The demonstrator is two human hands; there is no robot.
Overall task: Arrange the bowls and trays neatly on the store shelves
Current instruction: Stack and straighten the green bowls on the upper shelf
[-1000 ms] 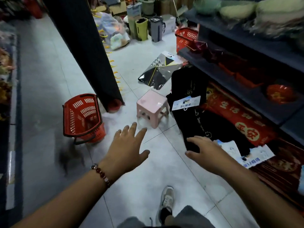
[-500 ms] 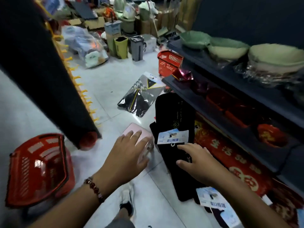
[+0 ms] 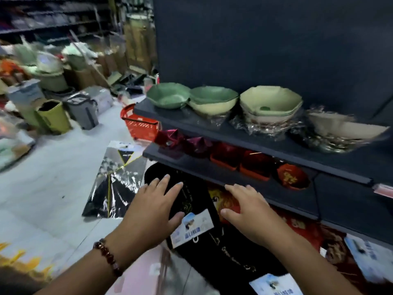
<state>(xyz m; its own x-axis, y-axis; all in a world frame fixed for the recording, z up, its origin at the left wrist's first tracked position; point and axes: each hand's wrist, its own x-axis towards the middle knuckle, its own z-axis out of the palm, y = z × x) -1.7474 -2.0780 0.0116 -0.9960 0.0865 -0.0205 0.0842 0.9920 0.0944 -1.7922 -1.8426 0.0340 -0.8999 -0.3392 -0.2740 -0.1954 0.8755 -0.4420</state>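
Fingers straight and spread, holding nothing: the left hand [image 3: 153, 211] and right hand [image 3: 248, 211] hover palm-down before the lower shelf [image 3: 212, 173]. Red trays [image 3: 240, 158] sit there; green and cream bowls [image 3: 212, 99] line the upper shelf [image 3: 234, 133], some apparently in plastic wrap. This looks like the approach; next, reach up and grasp a bowl or tray.

Shop aisle, light grey tiled floor [image 3: 53, 177]. Dark shelving unit [image 3: 265, 39] on the right with a plain dark back panel. Far left, more dark racks [image 3: 53, 20], blurred. Floor clutter at the back: cardboard boxes [image 3: 85, 77], olive bin [image 3: 55, 116], grey bin [image 3: 84, 111], red basket [image 3: 140, 124] just beside the shelf end. Glossy black packet [image 3: 114, 182] flat on tiles. Pink stool [image 3: 148, 271] near bottom edge. Light dim, even.
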